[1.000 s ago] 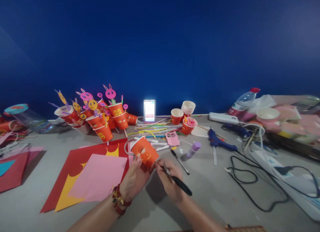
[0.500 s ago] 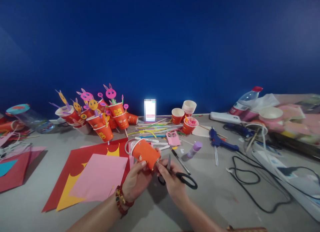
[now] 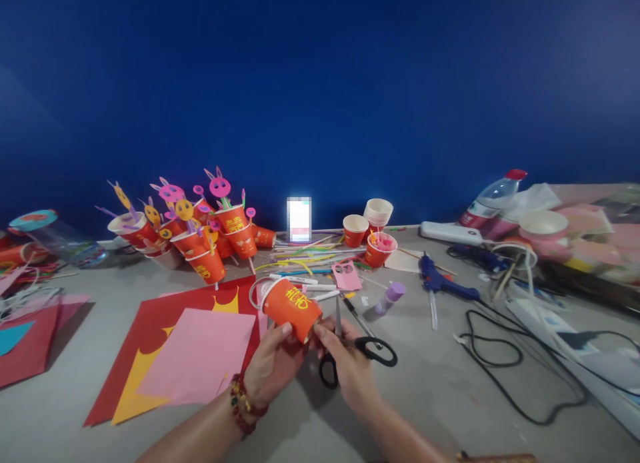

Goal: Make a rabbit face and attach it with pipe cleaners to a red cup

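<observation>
A red-orange paper cup (image 3: 290,308) with yellow lettering lies tilted on its side in my left hand (image 3: 277,363), whose fingers and thumb wrap it from below. Its white rim faces up and left. My right hand (image 3: 350,366) is closed at the cup's bottom end, with thumb and forefinger touching the base. Black-handled scissors (image 3: 376,351) sit in that same hand, a blade pointing up between the fingers and the finger loops sticking out on either side. What the right fingertips pinch at the base is hidden.
Red, yellow and pink paper sheets (image 3: 197,353) lie at left. Decorated cups (image 3: 235,233) stand behind them. Markers (image 3: 320,288), a purple glue stick (image 3: 390,298) and a blue glue gun (image 3: 447,286) lie beyond my hands. A black cord (image 3: 493,366) loops at right.
The cup has turned about its length, bringing its yellow lettering into view. The scissors have shifted and tilted slightly with my right hand.
</observation>
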Available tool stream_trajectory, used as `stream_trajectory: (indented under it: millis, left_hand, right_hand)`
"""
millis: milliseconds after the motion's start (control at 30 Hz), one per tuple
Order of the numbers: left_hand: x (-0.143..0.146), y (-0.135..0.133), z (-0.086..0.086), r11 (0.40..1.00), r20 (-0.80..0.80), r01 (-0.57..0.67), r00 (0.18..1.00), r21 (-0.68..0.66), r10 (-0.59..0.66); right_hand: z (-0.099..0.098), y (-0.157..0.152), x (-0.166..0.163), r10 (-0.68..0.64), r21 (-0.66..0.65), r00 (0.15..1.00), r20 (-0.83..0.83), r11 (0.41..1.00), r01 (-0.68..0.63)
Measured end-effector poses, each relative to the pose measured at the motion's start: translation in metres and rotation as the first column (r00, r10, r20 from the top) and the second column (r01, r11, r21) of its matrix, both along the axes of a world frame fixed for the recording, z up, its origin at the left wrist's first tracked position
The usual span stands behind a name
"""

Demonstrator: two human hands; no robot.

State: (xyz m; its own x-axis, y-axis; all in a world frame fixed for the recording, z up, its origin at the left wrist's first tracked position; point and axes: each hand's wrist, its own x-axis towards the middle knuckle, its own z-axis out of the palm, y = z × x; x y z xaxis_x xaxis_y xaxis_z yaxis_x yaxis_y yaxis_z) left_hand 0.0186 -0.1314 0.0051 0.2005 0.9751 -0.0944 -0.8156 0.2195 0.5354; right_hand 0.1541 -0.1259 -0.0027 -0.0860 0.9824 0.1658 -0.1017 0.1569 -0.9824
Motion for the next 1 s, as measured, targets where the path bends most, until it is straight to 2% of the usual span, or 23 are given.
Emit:
stream_trajectory:
  millis: [100,200,367,467,567,633,700,767,867,933,1000]
  left_hand:
    - [-0.002,0.001,-0.001,0.999,0.045,0.035,0.998,0.007,-0.035]
    - [-0.004,0.002,-0.004,0.999,0.072,0.017,0.997,-0.032,-0.015]
    - [-0.006,0.002,-0.009,0.988,0.048,-0.005,0.999,-0.156,0.013]
    - [-0.007,0.001,-0.005,0.979,0.038,0.044,0.999,-0.197,-0.037]
    - [-0.008,0.0,-0.001,0.967,0.0,0.066,0.998,-0.247,-0.068]
    - [-0.007,0.0,0.001,0.961,-0.021,0.055,0.998,-0.27,-0.063]
    - [-0.005,0.0,0.003,0.96,-0.013,0.047,0.999,-0.278,-0.053]
    - [-0.004,-0.001,0.005,0.962,0.017,0.065,0.998,-0.266,-0.063]
    - [-0.001,-0.003,0.007,0.968,0.042,0.092,0.996,-0.232,-0.085]
    - [0.0,-0.005,0.009,0.972,0.036,0.083,0.996,-0.221,-0.077]
    - [0.002,-0.006,0.009,0.976,0.032,0.06,0.998,-0.21,-0.055]
  right_hand:
    - [0.002,0.0,0.002,-0.001,0.03,0.992,0.128,1.0,-0.003]
    - [0.008,0.0,0.006,-0.022,0.195,0.947,0.32,0.98,-0.043]
    - [0.012,0.0,0.006,-0.084,0.415,0.916,0.393,0.905,-0.096]
    - [0.008,0.003,0.004,-0.135,0.545,0.89,0.436,0.827,-0.142]
    - [0.002,0.008,0.002,-0.252,0.669,0.815,0.522,0.713,-0.209]
    - [-0.001,0.011,0.001,-0.338,0.719,0.749,0.57,0.647,-0.255]
    - [-0.002,0.013,0.0,-0.388,0.743,0.714,0.582,0.61,-0.275]
    - [-0.003,0.012,0.0,-0.383,0.746,0.723,0.575,0.608,-0.271]
    - [0.0,0.008,0.0,-0.31,0.73,0.786,0.534,0.638,-0.244]
    - [0.002,0.004,0.0,-0.223,0.699,0.855,0.468,0.686,-0.203]
    - [0.004,-0.001,-0.001,-0.141,0.632,0.913,0.384,0.76,-0.148]
